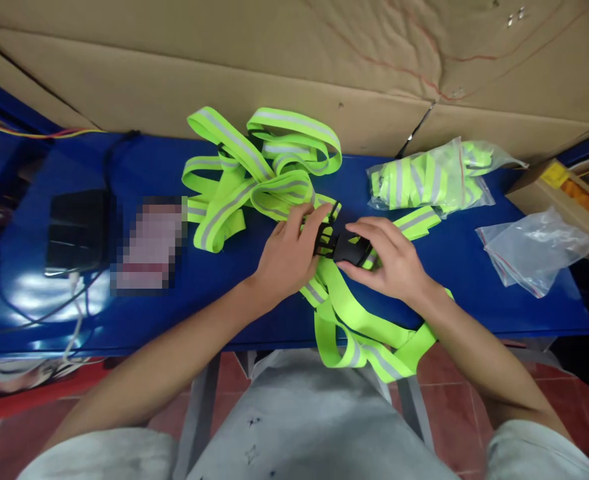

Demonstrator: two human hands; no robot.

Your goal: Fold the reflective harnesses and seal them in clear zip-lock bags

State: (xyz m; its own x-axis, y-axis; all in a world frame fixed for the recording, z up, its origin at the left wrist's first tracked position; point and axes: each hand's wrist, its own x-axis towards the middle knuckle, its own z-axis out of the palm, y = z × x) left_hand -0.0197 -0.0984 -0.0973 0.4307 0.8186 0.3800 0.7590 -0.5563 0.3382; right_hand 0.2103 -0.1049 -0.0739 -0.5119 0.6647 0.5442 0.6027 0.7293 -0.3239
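A neon-green reflective strap harness (pixel 254 180) with grey stripes lies tangled on the blue table (pixel 214 300). Its lower loops (pixel 364 333) hang over the front edge toward my lap. A black plastic buckle (pixel 341 247) joins the straps at the middle. My left hand (pixel 289 257) pinches the buckle's left end and the strap there. My right hand (pixel 394 260) grips the buckle's right half, fingers curled over it.
A clear bag (pixel 429 177) packed with folded green straps lies at the back right. An empty clear bag (pixel 534 250) and a small cardboard box (pixel 564 193) sit far right. A black device (pixel 77 230) with cables is at left. Cardboard sheets (pixel 294 60) back the table.
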